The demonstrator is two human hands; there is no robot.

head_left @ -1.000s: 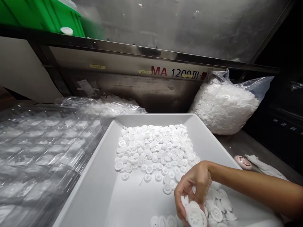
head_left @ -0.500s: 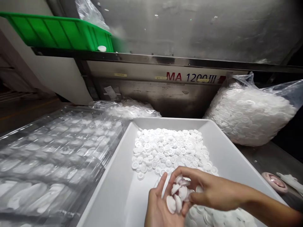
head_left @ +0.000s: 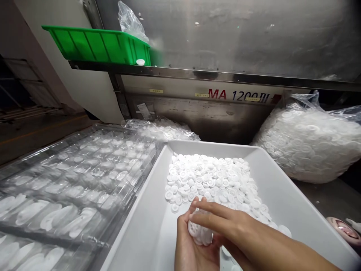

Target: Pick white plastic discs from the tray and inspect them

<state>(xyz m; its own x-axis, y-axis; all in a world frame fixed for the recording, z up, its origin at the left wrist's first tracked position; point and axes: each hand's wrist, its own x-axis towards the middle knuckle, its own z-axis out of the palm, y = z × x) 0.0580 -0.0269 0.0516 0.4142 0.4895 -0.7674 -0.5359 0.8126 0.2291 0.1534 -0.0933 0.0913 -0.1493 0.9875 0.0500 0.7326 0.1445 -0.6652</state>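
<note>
Near the front of a light grey tray (head_left: 141, 229), my left hand (head_left: 188, 244) is cupped palm up around a handful of small white plastic discs (head_left: 200, 229). My right hand (head_left: 225, 224) lies over the same discs from the right, its fingers bent across them and close to the left fingertips. The held discs are bunched together, and one shows a ring of small holes. A broad heap of loose white discs (head_left: 208, 177) covers the far part of the tray. More discs lie partly hidden under my right forearm.
Clear compartment trays (head_left: 84, 165) holding white pieces stand on the left. A big clear bag of discs (head_left: 310, 143) sits at the right, another bag (head_left: 166, 128) behind the tray. A green bin (head_left: 96, 45) rests on the metal ledge (head_left: 180, 73). A pink round object (head_left: 344, 230) lies far right.
My right hand has moved from the side of the discs to over them, and both hands have closed in. The discs are bunched tighter. The view has shifted slightly left.
</note>
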